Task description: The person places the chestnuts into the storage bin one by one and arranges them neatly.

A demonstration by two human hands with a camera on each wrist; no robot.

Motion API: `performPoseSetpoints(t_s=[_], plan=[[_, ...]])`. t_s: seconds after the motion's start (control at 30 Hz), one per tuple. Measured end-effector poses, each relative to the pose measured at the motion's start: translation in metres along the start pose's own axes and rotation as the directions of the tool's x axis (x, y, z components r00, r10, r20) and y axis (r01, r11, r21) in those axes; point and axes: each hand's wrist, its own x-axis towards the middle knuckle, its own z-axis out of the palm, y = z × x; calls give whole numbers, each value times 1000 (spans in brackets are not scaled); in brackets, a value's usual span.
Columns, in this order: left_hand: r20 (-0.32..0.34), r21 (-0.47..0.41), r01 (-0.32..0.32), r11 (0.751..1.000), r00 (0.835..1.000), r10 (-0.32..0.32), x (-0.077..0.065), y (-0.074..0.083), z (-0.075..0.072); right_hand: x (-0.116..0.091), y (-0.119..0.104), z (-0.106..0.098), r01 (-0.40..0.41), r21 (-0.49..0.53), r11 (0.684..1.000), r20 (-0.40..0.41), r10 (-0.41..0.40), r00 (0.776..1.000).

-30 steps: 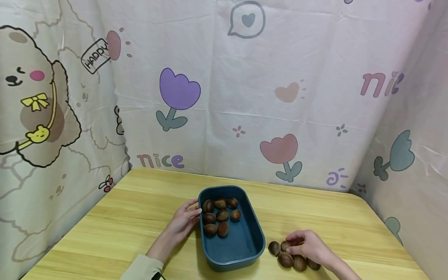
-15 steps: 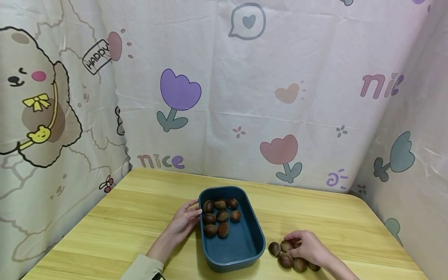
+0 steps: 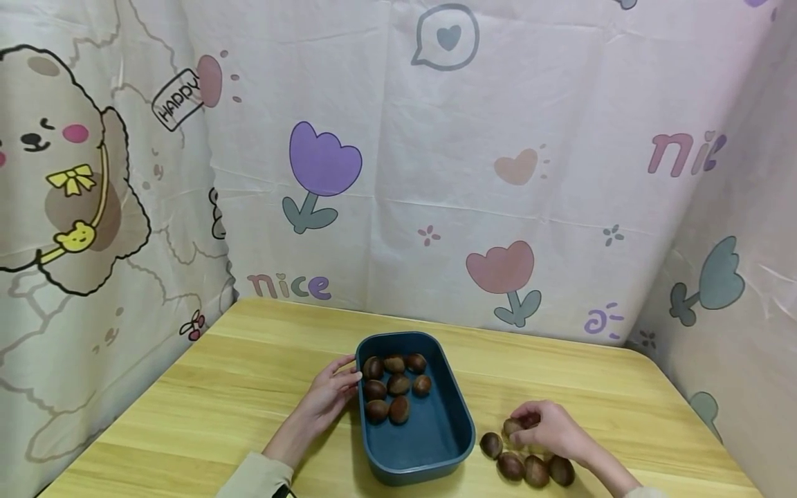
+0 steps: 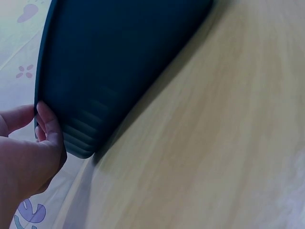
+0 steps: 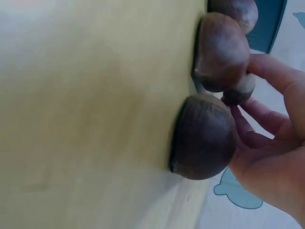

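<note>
A deep dark-blue plastic box (image 3: 418, 443) stands on the table with several brown chestnuts (image 3: 398, 384) gathered in its far half. My left hand (image 3: 328, 395) grips the box's left side; in the left wrist view, thumb and fingers (image 4: 49, 121) pinch its rim. To the right of the box, my right hand (image 3: 554, 432) pinches a chestnut (image 5: 240, 89) between thumb and fingers, partly hidden behind nearer nuts in the right wrist view. Several loose chestnuts (image 3: 510, 467) lie in front of and beside that hand, one (image 3: 491, 445) closest to the box.
The wooden table (image 3: 280, 346) ends at a pale printed curtain (image 3: 398, 166), which hangs behind it and along both sides. The box's right wall (image 3: 457, 394) stands between the loose chestnuts and those inside.
My right hand has shifted slightly up and away from the front chestnuts, uncovering the rightmost one, and a chestnut at its fingertips moved with it. My left hand stays on the box.
</note>
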Motion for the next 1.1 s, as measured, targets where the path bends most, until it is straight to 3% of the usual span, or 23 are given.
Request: performPoseSetpoints(t_s=[0.6, 1.1], plan=[[20, -14, 4, 1000, 1000, -4, -1, 1, -1, 19, -11, -6, 8, -15, 1000, -93, -9, 996], [11, -13, 5, 1000, 1000, -5, -2, 2, 1, 41, -30, -8, 80, 7, 997, -40, -80, 996]])
